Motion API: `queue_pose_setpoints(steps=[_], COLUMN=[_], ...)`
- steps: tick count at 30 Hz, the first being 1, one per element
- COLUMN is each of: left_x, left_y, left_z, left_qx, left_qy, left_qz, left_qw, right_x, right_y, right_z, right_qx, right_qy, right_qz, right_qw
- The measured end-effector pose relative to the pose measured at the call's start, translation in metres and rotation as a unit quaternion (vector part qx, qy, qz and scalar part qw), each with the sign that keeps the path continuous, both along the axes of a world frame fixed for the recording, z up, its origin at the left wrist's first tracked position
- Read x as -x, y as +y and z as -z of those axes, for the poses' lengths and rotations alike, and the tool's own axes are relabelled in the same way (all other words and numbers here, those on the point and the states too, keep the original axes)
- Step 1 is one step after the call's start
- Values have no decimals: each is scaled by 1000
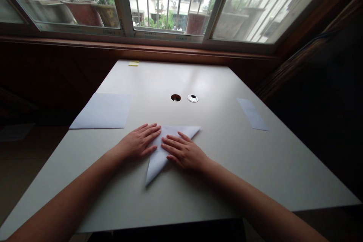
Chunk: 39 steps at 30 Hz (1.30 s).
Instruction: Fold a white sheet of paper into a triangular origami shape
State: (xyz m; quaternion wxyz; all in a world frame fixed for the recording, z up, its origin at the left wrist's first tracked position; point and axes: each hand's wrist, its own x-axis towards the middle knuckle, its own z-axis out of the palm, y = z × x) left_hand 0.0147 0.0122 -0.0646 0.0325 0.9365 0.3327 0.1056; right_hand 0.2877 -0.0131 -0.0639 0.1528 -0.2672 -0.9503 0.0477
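Note:
A white sheet folded into a triangle [159, 159] lies on the white table [215, 166] in front of me, one tip pointing toward me. My left hand [138, 143] rests flat at its left edge, fingers stretched out and fingertips on the paper. Flat on the paper's right half lies my right hand [183, 152], fingers extended toward the left hand. Neither hand grips anything.
A flat white sheet [103, 110] lies at the table's left edge. A narrow paper strip [253, 114] lies at the right. A cable hole [176, 97] and its round cap [193, 98] sit mid-table. A yellow note pad [133, 63] is at the far edge below the window.

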Motion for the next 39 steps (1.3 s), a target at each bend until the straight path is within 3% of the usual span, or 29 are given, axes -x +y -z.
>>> queue_pose_setpoints(steps=[11, 20, 29, 35, 39], left_x=[-1, -2, -2, -2, -2], left_y=[-2, -2, -2, -2, -3], left_z=[-3, -4, -4, -3, -4], left_qx=[8, 9, 8, 6, 7], left_qy=[2, 16, 27, 18, 16], left_qz=[4, 2, 0, 2, 2], left_qw=[1000, 1000, 1000, 1000, 1000], right_x=[-23, -66, -114, -111, -96], right_y=[-5, 7, 23, 20, 8], right_z=[-7, -11, -2, 1, -2], right_qx=[8, -33, -47, -57, -51], right_qy=[-1, -1, -36, -25, -14], right_qz=[-13, 62, 141, 167, 148], right_qw=[1000, 998, 988, 984, 988])
